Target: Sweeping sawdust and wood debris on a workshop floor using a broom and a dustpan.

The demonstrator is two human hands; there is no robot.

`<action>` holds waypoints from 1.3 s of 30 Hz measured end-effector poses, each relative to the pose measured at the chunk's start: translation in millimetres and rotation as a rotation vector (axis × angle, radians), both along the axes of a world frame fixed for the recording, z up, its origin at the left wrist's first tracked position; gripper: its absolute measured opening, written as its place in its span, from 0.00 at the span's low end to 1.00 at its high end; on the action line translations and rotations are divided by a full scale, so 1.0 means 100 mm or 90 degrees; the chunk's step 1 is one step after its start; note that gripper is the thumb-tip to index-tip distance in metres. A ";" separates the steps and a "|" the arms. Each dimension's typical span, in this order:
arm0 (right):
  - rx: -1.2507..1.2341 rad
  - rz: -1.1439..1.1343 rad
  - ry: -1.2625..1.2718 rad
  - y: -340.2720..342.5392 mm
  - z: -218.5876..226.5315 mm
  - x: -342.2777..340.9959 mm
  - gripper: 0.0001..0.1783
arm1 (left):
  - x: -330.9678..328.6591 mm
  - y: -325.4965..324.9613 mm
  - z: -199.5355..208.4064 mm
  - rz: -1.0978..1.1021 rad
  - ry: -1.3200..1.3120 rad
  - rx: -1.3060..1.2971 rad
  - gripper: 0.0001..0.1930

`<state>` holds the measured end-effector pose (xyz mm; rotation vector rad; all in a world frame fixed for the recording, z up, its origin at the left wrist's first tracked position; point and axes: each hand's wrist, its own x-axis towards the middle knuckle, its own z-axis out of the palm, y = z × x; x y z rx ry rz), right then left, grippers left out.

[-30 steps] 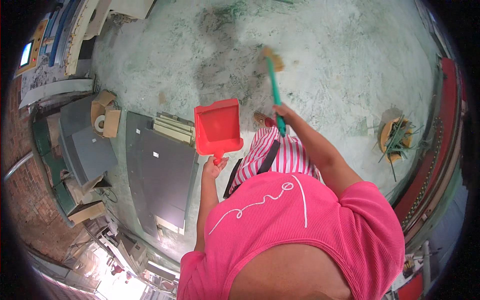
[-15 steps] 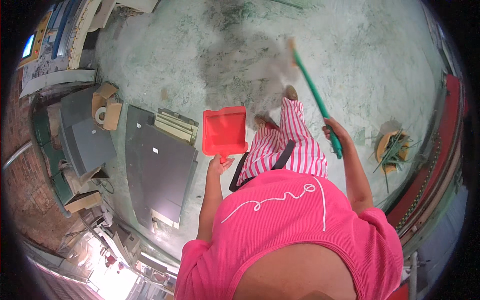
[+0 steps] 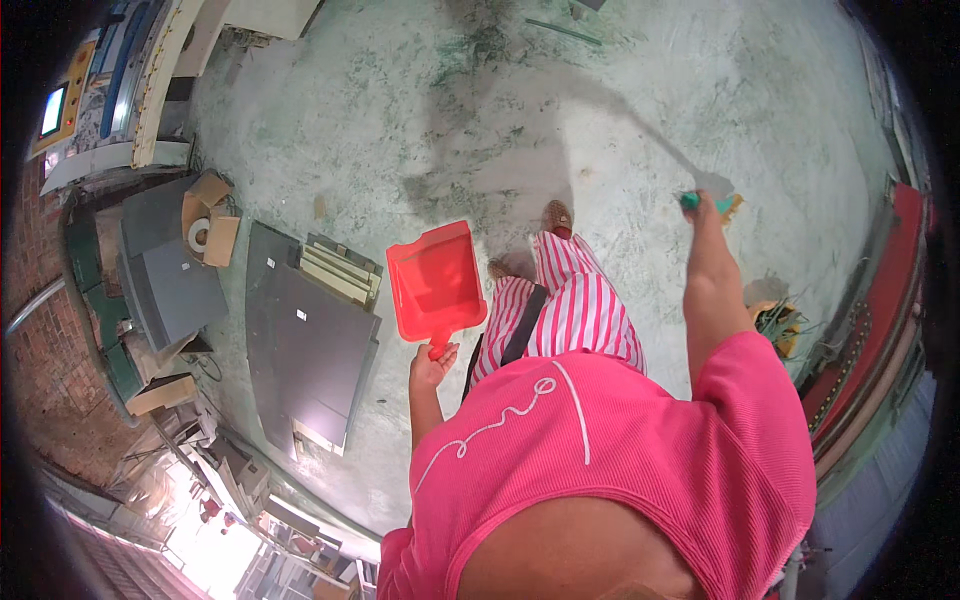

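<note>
A red dustpan [image 3: 436,283] hangs out in front of me to the left, its tray facing up and a little tilted. My left hand [image 3: 432,366] grips it by the short handle. Stretched out to the right, my right hand [image 3: 706,207] is closed around the green stick of a broom [image 3: 691,201]. The broom is seen nearly end-on, so most of its length is hidden. Some yellowish bristles [image 3: 735,209] show just past the hand, above the floor.
Dark flat panels [image 3: 305,330] lie left of me, beside an open cardboard box [image 3: 222,240] with a white roll. Right of me sits a yellowish container [image 3: 780,318] with green strips, near a red beam [image 3: 885,290]. A thin dark strip [image 3: 563,31] lies on the floor ahead.
My right hand has moved forward and up with the broom, which has swung from lengthwise to nearly end-on. The dustpan has tilted and shifted slightly left and toward me.
</note>
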<state>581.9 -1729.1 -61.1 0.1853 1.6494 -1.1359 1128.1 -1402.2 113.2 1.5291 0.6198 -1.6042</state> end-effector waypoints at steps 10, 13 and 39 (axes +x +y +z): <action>0.051 0.373 -0.377 0.06 0.19 2.73 0.15 | -0.54 -0.06 0.03 0.202 0.003 -0.019 0.17; 0.157 0.435 -0.311 -0.05 0.44 2.97 0.13 | -0.74 -0.26 0.01 0.210 -0.015 -0.018 0.17; -0.001 -0.013 -0.311 -1.90 0.22 -0.21 0.10 | 0.04 -1.81 -0.28 0.224 0.039 -0.065 0.15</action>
